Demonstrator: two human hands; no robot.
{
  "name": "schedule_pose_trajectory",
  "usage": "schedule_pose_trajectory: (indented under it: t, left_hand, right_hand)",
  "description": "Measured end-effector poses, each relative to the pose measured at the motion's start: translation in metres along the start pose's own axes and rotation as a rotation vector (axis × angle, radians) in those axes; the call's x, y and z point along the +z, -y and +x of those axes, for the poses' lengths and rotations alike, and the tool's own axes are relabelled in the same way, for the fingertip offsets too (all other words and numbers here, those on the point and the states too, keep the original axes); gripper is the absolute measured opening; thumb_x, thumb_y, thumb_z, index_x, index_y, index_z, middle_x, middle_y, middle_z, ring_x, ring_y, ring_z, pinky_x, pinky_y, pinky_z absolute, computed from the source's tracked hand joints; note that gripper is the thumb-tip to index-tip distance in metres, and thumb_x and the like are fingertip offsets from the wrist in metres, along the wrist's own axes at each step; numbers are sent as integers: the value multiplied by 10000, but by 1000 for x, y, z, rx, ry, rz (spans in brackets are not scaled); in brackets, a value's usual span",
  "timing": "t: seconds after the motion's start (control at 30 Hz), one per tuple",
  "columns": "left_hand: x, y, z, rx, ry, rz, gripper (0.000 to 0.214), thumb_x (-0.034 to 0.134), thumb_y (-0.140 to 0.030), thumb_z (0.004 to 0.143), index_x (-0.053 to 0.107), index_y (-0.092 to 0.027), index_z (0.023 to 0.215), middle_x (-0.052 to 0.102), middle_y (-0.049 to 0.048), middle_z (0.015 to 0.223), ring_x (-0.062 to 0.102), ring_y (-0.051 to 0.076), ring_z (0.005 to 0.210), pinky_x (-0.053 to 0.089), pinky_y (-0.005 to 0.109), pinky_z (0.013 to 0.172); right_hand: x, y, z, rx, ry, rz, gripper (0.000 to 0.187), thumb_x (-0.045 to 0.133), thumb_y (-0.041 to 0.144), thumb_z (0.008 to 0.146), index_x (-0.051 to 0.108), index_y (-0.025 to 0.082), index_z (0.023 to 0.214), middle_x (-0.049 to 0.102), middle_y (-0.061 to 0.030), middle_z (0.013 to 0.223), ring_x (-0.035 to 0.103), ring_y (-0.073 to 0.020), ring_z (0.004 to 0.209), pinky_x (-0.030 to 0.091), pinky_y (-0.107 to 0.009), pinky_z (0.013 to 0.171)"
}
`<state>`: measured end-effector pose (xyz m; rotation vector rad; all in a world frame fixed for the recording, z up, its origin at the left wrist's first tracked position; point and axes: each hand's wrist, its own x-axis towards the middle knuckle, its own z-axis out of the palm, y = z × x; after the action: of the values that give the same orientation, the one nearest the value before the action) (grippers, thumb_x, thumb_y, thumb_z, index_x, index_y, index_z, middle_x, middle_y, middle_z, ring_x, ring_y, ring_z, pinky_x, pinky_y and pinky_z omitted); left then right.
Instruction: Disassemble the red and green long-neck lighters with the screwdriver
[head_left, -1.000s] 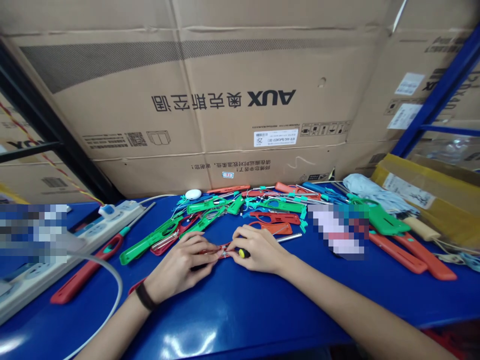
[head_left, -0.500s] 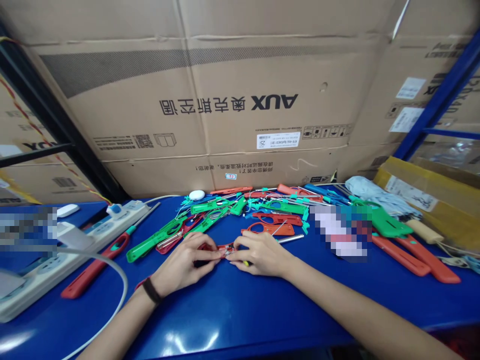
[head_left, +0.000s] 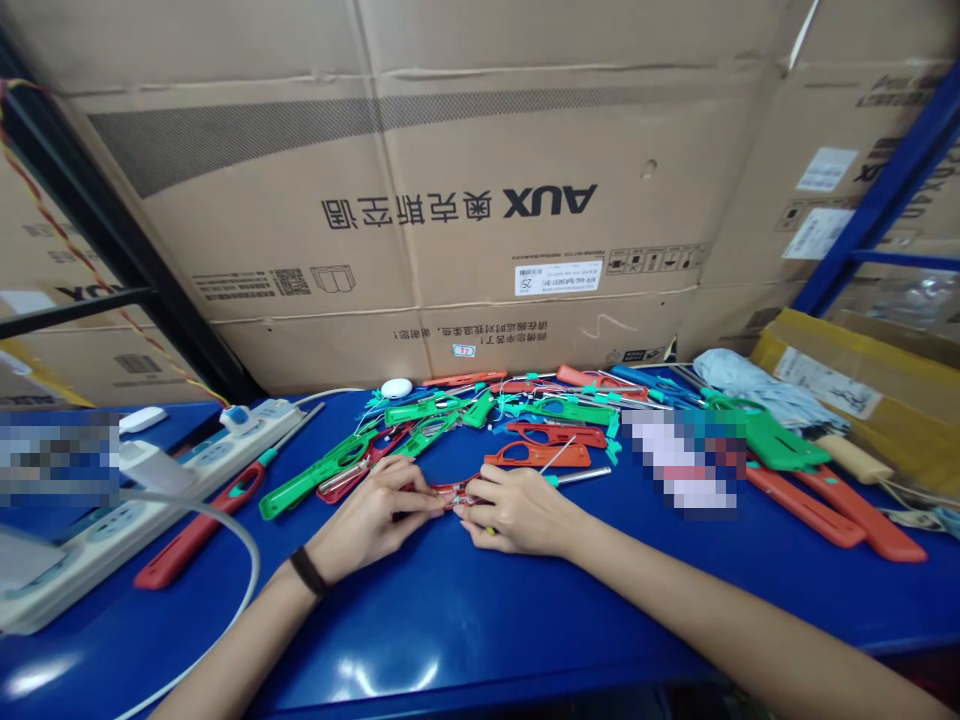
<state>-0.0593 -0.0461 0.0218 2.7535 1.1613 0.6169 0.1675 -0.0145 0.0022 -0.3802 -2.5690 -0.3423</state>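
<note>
Between my hands is a red gas lighter with a long nozzle, its casing opened and small parts showing inside. My left hand pinches its left end with closed fingers. The fingers of my right hand close on its right end, a small yellow thing showing below them; its kind is hidden. A metal nozzle tube sticks out to the right, behind my right hand. Beyond lie orange casing halves, green casing halves and a dark red casing half.
At left are a white power strip, its cable and a closed red lighter. Closed lighters, a pale folded cloth and a yellow-taped carton lie at right. A large cardboard box stands behind the blue table.
The view has shifted slightly. Both hands stay on the red gas lighter, and their fingers have moved only a little.
</note>
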Motion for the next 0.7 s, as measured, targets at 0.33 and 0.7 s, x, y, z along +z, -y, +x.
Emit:
schedule_pose_trajectory:
  t: [0.33,0.7]
  left_hand:
    - [-1,1,0,-11,26,14,200,549,-267,902,689,-299,1042,639,5,804,559,142,783,400,312,821]
    - [-12,-2,0,-197,-6,-117,228,540,-301,891,691,-265,1057,679,43,925,606,172,852,464,292,788]
  right_hand:
    - [4,1,-4,-16,-112,-17,258,476,262,883,690,191,758,642,-41,815,509,-151,709,343,-244,462]
    - [-19,-20,-5,116,-224,0,225,477,236,882,683,189,804,638,-54,820,527,-144,719,401,-234,548]
